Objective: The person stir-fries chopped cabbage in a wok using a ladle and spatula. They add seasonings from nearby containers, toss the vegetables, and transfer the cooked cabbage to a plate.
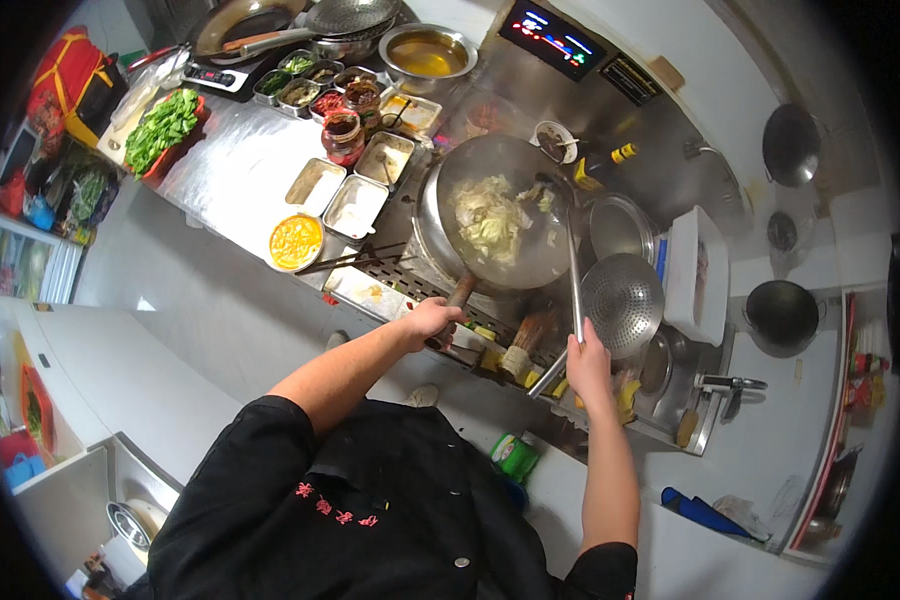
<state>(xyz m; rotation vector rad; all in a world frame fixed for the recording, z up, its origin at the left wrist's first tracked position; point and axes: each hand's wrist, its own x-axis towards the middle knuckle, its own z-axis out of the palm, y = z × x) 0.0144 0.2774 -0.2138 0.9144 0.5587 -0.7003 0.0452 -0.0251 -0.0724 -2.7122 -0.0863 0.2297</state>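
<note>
My left hand point(430, 322) is closed around the wooden handle point(462, 291) of a wok point(457, 161) on the stove. Pale chopped cabbage point(491, 214) lies in the wok, hazy with steam. In my right hand point(589, 366) is the long metal handle of a cooking ladle point(574, 262), whose head reaches into the wok's right side, partly hidden by food and haze. Just right of that handle rests a perforated metal skimmer point(622, 304). A bamboo wok brush point(529, 341) stands between my two hands, at the stove's front.
Left of the wok are metal seasoning trays point(355, 206), a bowl of beaten egg point(295, 242) and chopsticks point(352, 259). Behind them sits a basin of oil point(428, 56). Leafy greens point(163, 129) fill a basket farther left. A white plastic bin point(696, 274) and a faucet point(729, 383) are at right.
</note>
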